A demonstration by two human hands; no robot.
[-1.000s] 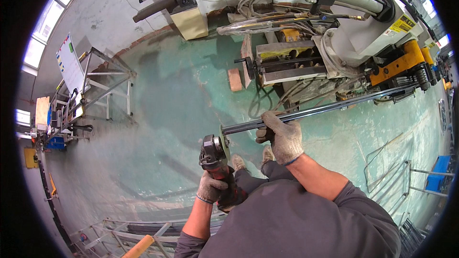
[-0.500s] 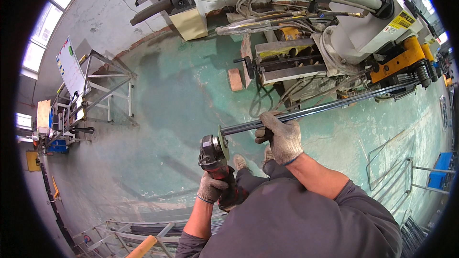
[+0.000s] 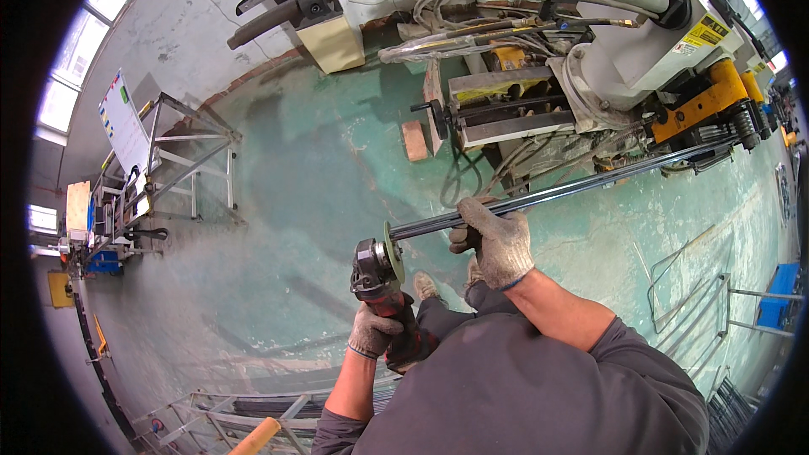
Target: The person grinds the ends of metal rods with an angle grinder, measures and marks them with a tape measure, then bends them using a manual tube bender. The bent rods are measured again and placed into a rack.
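Note:
My gloved left hand (image 3: 373, 331) is wrapped round the body of a red and black angle grinder (image 3: 377, 282). The grinder's thin greenish disc (image 3: 393, 253) stands upright against the near end of a bundle of long metal bars (image 3: 556, 193); whether disc and bars touch I cannot tell. My gloved right hand (image 3: 497, 246) grips the bars a short way from that end, with the thumb on top and fingers curled beneath. The bars run off to the right, where their far end meets the yellow part (image 3: 704, 109) of a machine.
A large machine (image 3: 619, 59) with hoses and a long dark tube fills the upper right. A brick (image 3: 415, 141) lies on the green floor. Metal frame stands (image 3: 198, 156) are at the left, a rack (image 3: 244, 409) with bars lies lower left, and a blue bin (image 3: 777, 295) sits far right.
Hands, grinder and bars hold almost the same place. Only a slight shift of the whole view shows.

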